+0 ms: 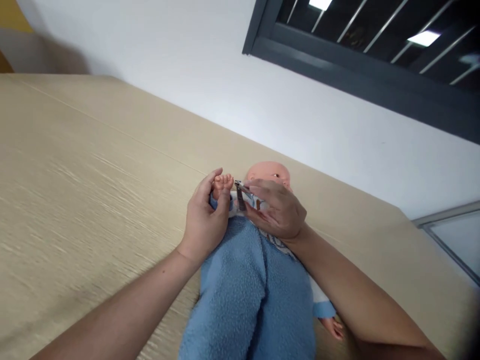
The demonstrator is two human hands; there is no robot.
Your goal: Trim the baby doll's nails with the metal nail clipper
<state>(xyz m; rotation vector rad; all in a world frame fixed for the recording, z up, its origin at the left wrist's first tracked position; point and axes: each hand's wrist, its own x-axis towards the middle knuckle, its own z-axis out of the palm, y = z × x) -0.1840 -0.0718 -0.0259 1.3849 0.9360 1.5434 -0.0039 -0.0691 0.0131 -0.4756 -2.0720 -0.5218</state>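
A baby doll [268, 172] in fluffy blue clothes [247, 290] lies on its back on a light wooden table [82, 180], head toward the wall. My left hand [204, 220] is closed round the doll's raised hand [222, 183], whose small fingers stick up between my thumb and fingers. My right hand [275, 210] pinches a metal nail clipper [241, 194], its jaws right beside the doll's fingertips. The doll's other hand [333, 328] lies at the lower right, beside my right forearm.
A white wall [210, 65] runs behind the table. A dark-framed window [375, 55] with bars sits at the upper right. A grey-framed pane [453, 240] shows at the right edge.
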